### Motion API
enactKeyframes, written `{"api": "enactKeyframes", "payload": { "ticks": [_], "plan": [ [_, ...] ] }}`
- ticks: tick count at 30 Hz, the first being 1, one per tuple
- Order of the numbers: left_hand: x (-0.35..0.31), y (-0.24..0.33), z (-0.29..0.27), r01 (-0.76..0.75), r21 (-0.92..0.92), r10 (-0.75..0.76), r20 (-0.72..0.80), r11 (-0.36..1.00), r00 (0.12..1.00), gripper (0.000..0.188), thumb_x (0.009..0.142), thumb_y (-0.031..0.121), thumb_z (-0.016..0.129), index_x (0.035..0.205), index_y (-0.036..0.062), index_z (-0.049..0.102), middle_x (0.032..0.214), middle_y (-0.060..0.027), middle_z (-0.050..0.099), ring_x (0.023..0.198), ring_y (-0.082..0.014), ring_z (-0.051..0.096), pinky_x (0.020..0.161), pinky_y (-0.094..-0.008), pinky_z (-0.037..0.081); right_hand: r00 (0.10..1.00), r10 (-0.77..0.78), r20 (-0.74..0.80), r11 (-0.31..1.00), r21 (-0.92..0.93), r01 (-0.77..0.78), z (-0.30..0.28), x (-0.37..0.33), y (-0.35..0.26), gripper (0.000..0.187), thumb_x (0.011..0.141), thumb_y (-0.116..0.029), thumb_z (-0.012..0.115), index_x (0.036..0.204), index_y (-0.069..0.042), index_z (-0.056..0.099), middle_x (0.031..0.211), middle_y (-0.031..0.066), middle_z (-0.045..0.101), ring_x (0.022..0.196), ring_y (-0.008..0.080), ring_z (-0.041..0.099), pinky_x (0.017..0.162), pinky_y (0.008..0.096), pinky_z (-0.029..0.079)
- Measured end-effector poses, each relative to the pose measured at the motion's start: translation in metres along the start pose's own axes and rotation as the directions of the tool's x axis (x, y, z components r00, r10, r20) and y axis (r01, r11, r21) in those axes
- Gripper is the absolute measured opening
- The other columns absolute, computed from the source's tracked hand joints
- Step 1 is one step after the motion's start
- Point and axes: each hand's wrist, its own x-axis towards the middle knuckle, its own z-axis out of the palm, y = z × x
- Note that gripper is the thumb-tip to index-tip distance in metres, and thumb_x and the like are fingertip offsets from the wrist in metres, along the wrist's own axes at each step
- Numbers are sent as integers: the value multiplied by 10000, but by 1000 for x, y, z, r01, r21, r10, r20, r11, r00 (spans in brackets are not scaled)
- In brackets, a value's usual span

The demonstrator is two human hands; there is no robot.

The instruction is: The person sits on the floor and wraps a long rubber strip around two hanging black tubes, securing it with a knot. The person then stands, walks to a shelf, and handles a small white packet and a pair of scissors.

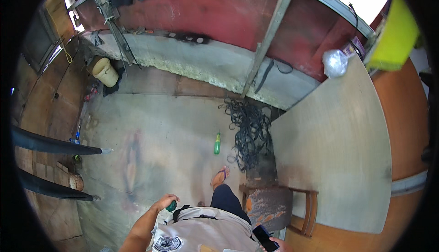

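Note:
My left hand is closed round a dark green rounded object, held low beside my left hip. Most of it is hidden, so its kind is unclear. At the bottom right, my right hand grips a smartphone with a dark screen. A green bottle is on the floor in front of my foot, which wears a flip-flop. Neither hand touches that bottle.
A tangle of black straps lies right of the bottle. Further right are a worn chair and a pale table with a clear plastic bag. A cream bucket stands far left; dark padded poles jut in from the left.

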Motion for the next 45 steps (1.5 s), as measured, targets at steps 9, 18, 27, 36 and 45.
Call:
{"api": "enactKeyframes", "payload": {
  "ticks": [9, 18, 27, 36, 45],
  "plan": [
    [122, 226, -73, -271, -473, 156, -268, 839, 951, 305, 937, 249, 630, 1166, 49, 617, 998, -92, 707, 976, -190, 691, 810, -326, 546, 748, -522, 410, 816, -16, 578, 155, 39, -279, 1012, 855, -680, 643, 1441, 109, 399, 1308, 291, 582, 1194, 413, 619, 1063, 547, 467],
    [213, 460, -107, -375, -207, 319, -261, 904, 911, 387, 862, 166, 657, 1224, 35, 619, 1023, -103, 737, 970, -173, 680, 857, -325, 537, 693, -541, 476, 835, 205, 511, 327, 144, -437, 908, 893, -568, 607, 1465, 103, 388, 1399, 322, 526, 1290, 462, 545, 1176, 574, 358],
    [326, 622, -173, -315, 61, 314, 27, 947, 949, 321, 791, 173, 750, 1042, -16, 683, 1021, -107, 718, 915, -172, 670, 864, -323, 521, 689, -711, 143, 615, 601, 510, 463, 293, -595, 747, 991, -580, 511, 1452, 7, 475, 1383, 266, 571, 1251, 389, 584, 1140, 539, 408],
    [400, 781, -246, -422, 515, 477, 29, 746, 878, 490, 765, 436, 842, 888, 6, 644, 851, -110, 689, 795, -212, 640, 756, -342, 512, 612, -774, -162, 491, 458, 741, 526, 398, -745, 582, 1095, -489, 337, 1446, -47, 482, 1408, 127, 588, 1285, 265, 575, 1115, 434, 434],
    [417, 843, -257, -556, 348, 591, 6, 755, 806, 440, 704, 305, 936, 924, 34, 669, 852, -48, 670, 809, -139, 617, 750, -314, 509, 589, -689, -422, 279, 595, 754, 507, 496, -827, 273, 1096, -307, 419, 1229, -129, 576, 1236, 35, 653, 1125, 182, 623, 971, 399, 506]
  ]
}}
